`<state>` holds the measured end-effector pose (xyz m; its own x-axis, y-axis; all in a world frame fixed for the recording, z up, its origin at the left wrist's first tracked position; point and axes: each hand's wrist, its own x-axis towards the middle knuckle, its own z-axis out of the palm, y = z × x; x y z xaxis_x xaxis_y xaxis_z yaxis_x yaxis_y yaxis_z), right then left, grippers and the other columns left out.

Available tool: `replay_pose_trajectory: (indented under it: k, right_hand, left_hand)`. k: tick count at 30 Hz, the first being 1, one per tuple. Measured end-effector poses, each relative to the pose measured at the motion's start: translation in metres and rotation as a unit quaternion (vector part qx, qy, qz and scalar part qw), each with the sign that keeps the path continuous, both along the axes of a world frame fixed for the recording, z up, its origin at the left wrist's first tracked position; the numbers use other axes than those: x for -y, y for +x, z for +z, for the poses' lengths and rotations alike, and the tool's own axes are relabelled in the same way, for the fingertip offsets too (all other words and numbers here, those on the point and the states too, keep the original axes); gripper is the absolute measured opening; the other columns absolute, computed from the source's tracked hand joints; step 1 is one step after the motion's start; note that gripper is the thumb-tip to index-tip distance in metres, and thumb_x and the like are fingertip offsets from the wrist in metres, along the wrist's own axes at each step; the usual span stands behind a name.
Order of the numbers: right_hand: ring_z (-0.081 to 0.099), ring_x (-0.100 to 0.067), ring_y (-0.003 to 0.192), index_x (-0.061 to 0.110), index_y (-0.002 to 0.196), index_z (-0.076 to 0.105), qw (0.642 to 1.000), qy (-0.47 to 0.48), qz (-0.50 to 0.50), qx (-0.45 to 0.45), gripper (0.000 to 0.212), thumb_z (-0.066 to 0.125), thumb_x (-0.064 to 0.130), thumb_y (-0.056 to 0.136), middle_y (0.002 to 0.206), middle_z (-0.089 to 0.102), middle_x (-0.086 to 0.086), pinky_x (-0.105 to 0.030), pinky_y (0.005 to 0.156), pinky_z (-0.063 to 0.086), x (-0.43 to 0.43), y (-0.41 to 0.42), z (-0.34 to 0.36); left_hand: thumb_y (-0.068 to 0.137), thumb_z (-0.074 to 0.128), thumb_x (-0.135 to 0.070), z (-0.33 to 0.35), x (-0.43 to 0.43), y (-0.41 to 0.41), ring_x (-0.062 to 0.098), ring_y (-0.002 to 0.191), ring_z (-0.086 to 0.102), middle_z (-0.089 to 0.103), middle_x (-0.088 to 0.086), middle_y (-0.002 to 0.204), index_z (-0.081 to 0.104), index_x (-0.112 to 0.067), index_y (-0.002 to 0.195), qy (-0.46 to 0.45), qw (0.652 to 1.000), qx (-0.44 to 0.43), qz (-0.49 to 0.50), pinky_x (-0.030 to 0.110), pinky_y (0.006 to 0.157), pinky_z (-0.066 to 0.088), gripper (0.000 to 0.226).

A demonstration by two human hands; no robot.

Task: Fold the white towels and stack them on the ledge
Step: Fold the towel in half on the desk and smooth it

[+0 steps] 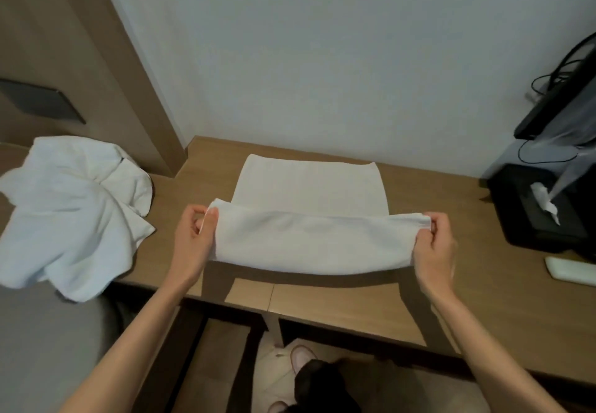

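A white towel (311, 238) hangs stretched between my hands just above the wooden ledge (348, 306). My left hand (193, 238) pinches its left end and my right hand (435, 245) pinches its right end. Behind it a folded white towel (309, 183) lies flat on the ledge near the wall. A heap of crumpled white towels (74, 209) lies at the left, partly on the ledge and partly over its edge.
A black tissue box (535, 206) with a tissue sticking out stands at the right, under a dark screen with cables (558, 96). A white remote-like object (571, 269) lies at the right edge. A wooden panel rises at the left; my feet show below.
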<state>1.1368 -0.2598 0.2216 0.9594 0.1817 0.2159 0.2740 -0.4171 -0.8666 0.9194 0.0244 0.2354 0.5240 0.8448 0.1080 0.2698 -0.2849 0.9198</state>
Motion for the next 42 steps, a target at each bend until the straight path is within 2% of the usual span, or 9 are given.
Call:
replay_pose_trajectory:
  k: [4, 10, 14, 19, 27, 35, 37, 40, 42]
  right_hand:
    - [0.048, -0.016, 0.061, 0.025, 0.076, 0.045, 0.999, -0.025, -0.005, -0.024, 0.021, 0.048, 0.011, 0.09, 0.069, 0.052, 0.0, -0.031, 0.053, 0.037, 0.026, -0.033, -0.017]
    - [0.047, -0.018, 0.061, 0.015, 0.076, 0.048, 0.991, -0.083, -0.017, -0.101, 0.016, 0.051, 0.012, 0.091, 0.069, 0.053, -0.006, -0.027, 0.054, 0.035, 0.043, -0.055, -0.049]
    - [0.042, -0.015, 0.058, 0.018, 0.073, 0.045, 0.99, -0.096, -0.03, -0.1, 0.019, 0.049, 0.014, 0.091, 0.065, 0.049, -0.002, -0.026, 0.053, 0.031, 0.033, -0.041, -0.047]
    - [0.043, -0.013, 0.059, 0.016, 0.079, 0.047, 0.989, -0.111, -0.05, -0.089, 0.011, 0.046, 0.015, 0.09, 0.066, 0.048, 0.002, -0.027, 0.055, 0.034, 0.007, -0.007, -0.042]
    - [0.043, -0.016, 0.056, 0.014, 0.086, 0.048, 0.979, -0.17, -0.054, -0.1, 0.01, 0.041, 0.018, 0.092, 0.065, 0.049, -0.001, -0.027, 0.051, 0.031, -0.026, 0.033, -0.067]
    - [0.05, -0.028, 0.061, 0.003, 0.096, 0.049, 0.966, -0.242, -0.032, -0.083, 0.018, 0.038, 0.017, 0.098, 0.072, 0.055, -0.016, -0.046, 0.059, 0.047, -0.04, 0.046, -0.099]
    - [0.055, -0.032, 0.067, 0.002, 0.103, 0.052, 0.959, -0.266, -0.042, -0.088, 0.026, 0.04, 0.025, 0.1, 0.076, 0.057, -0.018, -0.047, 0.063, 0.047, -0.04, 0.044, -0.104]
    - [0.059, -0.039, 0.085, 0.007, 0.11, 0.054, 0.944, -0.315, -0.034, -0.093, 0.046, 0.042, 0.05, 0.096, 0.093, 0.062, -0.019, -0.04, 0.068, 0.043, -0.04, 0.044, -0.103]
    - [0.058, -0.037, 0.087, 0.008, 0.106, 0.056, 0.952, -0.284, -0.031, -0.111, 0.049, 0.045, 0.054, 0.094, 0.097, 0.062, -0.017, -0.039, 0.07, 0.044, -0.039, 0.046, -0.1]
  left_hand:
    - [0.097, 0.048, -0.031, -0.02, 0.021, -0.041, 0.015, 0.071, 0.045, 0.052, 0.007, 0.081, 0.052, -0.01, 0.095, -0.037, 0.998, -0.034, -0.03, 0.024, 0.064, 0.036, 0.022]
    - [0.098, 0.046, -0.035, -0.048, 0.032, -0.068, 0.013, 0.073, 0.048, 0.055, 0.006, 0.085, 0.05, -0.014, 0.093, -0.044, 0.991, -0.111, -0.058, 0.023, 0.064, 0.038, 0.022]
    - [0.098, 0.044, -0.036, -0.049, 0.027, -0.053, 0.009, 0.077, 0.049, 0.054, 0.002, 0.089, 0.049, -0.008, 0.099, -0.044, 0.992, -0.114, -0.045, 0.021, 0.065, 0.038, 0.028]
    - [0.1, 0.04, -0.038, -0.048, 0.007, -0.012, 0.004, 0.078, 0.05, 0.052, -0.007, 0.087, 0.044, -0.015, 0.102, -0.013, 0.99, -0.139, -0.013, 0.021, 0.062, 0.038, 0.024]
    - [0.1, 0.034, -0.043, -0.077, -0.024, 0.025, 0.009, 0.067, 0.051, 0.051, -0.006, 0.076, 0.042, -0.02, 0.098, 0.059, 0.964, -0.261, 0.011, 0.025, 0.053, 0.033, 0.024]
    - [0.1, 0.034, -0.047, -0.102, -0.026, 0.032, 0.009, 0.062, 0.051, 0.052, -0.007, 0.07, 0.045, -0.023, 0.092, 0.079, 0.941, -0.326, 0.052, 0.024, 0.051, 0.032, 0.027]
    - [0.1, 0.035, -0.046, -0.104, -0.025, 0.033, 0.009, 0.059, 0.05, 0.052, -0.007, 0.067, 0.045, -0.024, 0.088, 0.092, 0.94, -0.324, 0.06, 0.024, 0.049, 0.031, 0.027]
    - [0.1, 0.035, -0.045, -0.103, -0.023, 0.034, 0.009, 0.056, 0.049, 0.051, -0.006, 0.063, 0.044, -0.025, 0.086, 0.096, 0.943, -0.309, 0.073, 0.024, 0.048, 0.027, 0.026]
    - [0.1, 0.033, -0.045, -0.101, -0.022, 0.035, 0.01, 0.056, 0.049, 0.052, -0.004, 0.063, 0.043, -0.024, 0.09, 0.097, 0.95, -0.286, 0.076, 0.025, 0.047, 0.028, 0.026]
